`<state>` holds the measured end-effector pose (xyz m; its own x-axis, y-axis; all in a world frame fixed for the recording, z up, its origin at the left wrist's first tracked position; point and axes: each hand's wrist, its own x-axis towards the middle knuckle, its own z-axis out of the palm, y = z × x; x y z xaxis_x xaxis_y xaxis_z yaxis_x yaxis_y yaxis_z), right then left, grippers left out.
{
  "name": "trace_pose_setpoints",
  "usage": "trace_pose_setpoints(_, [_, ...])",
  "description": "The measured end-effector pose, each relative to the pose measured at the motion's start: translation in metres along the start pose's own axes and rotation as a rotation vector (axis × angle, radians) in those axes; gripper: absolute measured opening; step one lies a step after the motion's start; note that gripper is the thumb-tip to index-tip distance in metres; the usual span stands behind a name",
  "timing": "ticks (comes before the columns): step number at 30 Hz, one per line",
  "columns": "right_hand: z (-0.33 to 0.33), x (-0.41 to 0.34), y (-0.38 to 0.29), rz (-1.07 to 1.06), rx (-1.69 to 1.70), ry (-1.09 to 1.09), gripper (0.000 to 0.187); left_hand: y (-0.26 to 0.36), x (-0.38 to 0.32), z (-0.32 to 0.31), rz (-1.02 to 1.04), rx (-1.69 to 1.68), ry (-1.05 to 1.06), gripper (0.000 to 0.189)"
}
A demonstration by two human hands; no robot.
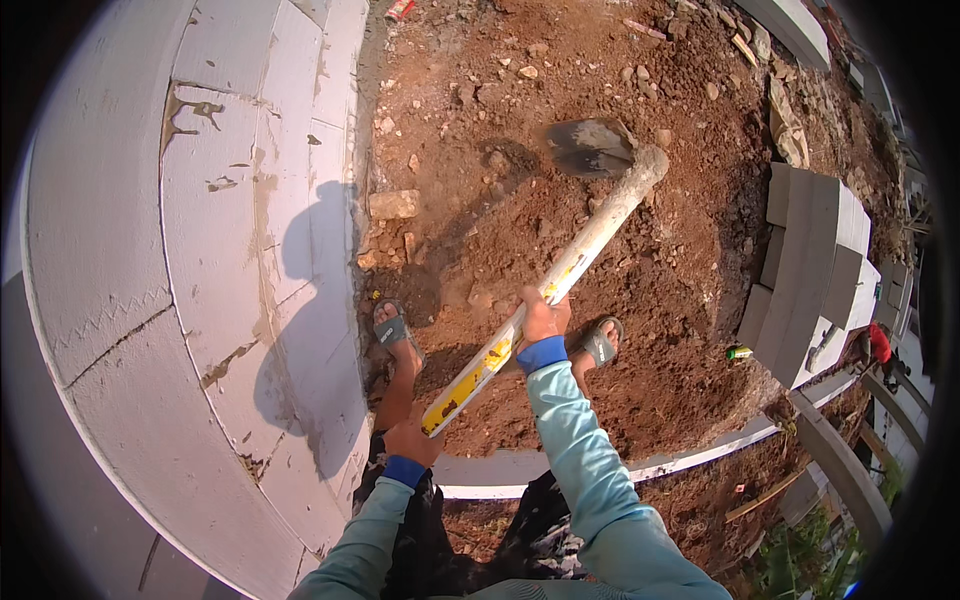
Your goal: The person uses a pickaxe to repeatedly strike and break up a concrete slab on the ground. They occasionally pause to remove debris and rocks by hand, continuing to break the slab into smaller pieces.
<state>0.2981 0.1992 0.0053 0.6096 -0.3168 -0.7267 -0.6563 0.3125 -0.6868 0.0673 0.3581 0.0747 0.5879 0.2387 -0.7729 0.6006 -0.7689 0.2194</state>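
Note:
A hoe with a thick pale handle (592, 240) slants from lower left to upper right before me. Yellow paint, worn in patches, covers the lower end of its handle. Near the butt, my left hand (414, 439) grips it. My right hand (545, 315) is closed around the shaft farther up, about midway. The broad, dirt-smeared metal blade (590, 147) is at the far end, just over or on loose reddish-brown soil (480, 255); I cannot tell whether it touches. My feet, in grey slide sandals (600, 345), stand apart on the soil.
A wall of light blocks (217, 165) runs along my left. Stacked blocks (802, 277) stand at right, near a green can (739, 352). A low pale ledge (487, 469) crosses close to me. A brick-like chunk (394, 205) and scattered stones lie on the soil.

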Motion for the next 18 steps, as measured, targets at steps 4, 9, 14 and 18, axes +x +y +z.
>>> trace_pose_setpoints(4, [0.025,0.096,-0.116,-0.27,-0.11,0.094,0.021,0.099,0.123,-0.02,0.197,-0.179,0.063,0.052])
trace_pose_setpoints(9, [0.043,0.157,-0.012,0.05,-0.313,0.198,0.024,0.05,0.132,-0.037,0.071,-0.208,-0.082,0.052])
trace_pose_setpoints(14, [0.018,0.054,0.109,0.112,-0.355,0.083,0.03,-0.017,0.005,0.01,-0.145,-0.097,0.015,0.047])
trace_pose_setpoints(18, [0.002,-0.036,0.138,0.166,-0.147,-0.023,0.036,-0.049,-0.06,0.005,-0.224,-0.022,-0.109,0.049])
